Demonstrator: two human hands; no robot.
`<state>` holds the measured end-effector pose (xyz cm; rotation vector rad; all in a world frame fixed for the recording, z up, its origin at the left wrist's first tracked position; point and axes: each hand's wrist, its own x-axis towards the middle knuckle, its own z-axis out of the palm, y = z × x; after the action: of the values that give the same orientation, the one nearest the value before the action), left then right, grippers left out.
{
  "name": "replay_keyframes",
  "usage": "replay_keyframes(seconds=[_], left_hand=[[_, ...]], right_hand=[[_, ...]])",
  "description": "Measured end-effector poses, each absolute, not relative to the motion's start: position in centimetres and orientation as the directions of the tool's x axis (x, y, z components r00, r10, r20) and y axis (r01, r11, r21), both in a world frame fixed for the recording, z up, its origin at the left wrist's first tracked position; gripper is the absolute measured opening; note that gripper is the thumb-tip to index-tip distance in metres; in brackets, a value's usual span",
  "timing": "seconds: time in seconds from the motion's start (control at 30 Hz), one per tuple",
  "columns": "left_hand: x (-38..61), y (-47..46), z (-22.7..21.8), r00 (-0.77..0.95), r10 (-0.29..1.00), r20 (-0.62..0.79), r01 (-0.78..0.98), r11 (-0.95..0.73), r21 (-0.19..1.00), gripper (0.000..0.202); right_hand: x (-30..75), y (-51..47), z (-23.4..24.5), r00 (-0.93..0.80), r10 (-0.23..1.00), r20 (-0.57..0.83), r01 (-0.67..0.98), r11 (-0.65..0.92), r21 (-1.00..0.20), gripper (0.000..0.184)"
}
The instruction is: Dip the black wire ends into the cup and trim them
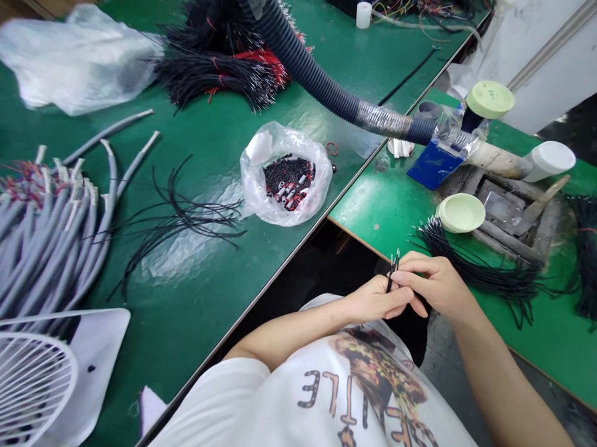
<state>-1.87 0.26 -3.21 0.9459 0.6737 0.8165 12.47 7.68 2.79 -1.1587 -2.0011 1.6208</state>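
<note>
Close in front of my body, both hands meet around a few short lengths of black wire (390,279) with bare silvery tips pointing up. My left hand (382,299) is closed on the wires from below. Thumb and fingers of my right hand (434,282) pinch at the same wires near their tips; how far each strand runs inside the hands is hidden. Just beyond the right hand lies a bundle of black wires (473,264) with tinned ends. A clear plastic bag (258,197) holding small black, red and grey sleeves stands on the left green table (205,268).
Grey cables (79,241) and a white fan (32,391) occupy the left side. A ribbed hose (311,76) arches across to the right table (560,356), near a blue box (433,166), a pale green cup (462,213) and another wire bundle (594,268). Loose black wires (178,213) lie left of the bag.
</note>
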Motion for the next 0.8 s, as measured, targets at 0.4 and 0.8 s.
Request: replay_keyframes(seconds=[0.4, 0.8], left_hand=[[-1.0, 0.2, -3.6, 0.349, 0.917, -0.191, -0.481, 0.351, 0.803, 0.073], [-0.7, 1.1, -4.6, 0.1, 0.891, -0.444, -0.723, 0.372, 0.583, 0.077]], right_hand=[[11.3, 6.1, 1.9, -0.466, 0.828, -0.313, 0.193, -0.25, -0.949, 0.023], [13.8, 5.7, 4.6, -0.396, 0.854, -0.336, -0.063, -0.391, -0.918, 0.018]])
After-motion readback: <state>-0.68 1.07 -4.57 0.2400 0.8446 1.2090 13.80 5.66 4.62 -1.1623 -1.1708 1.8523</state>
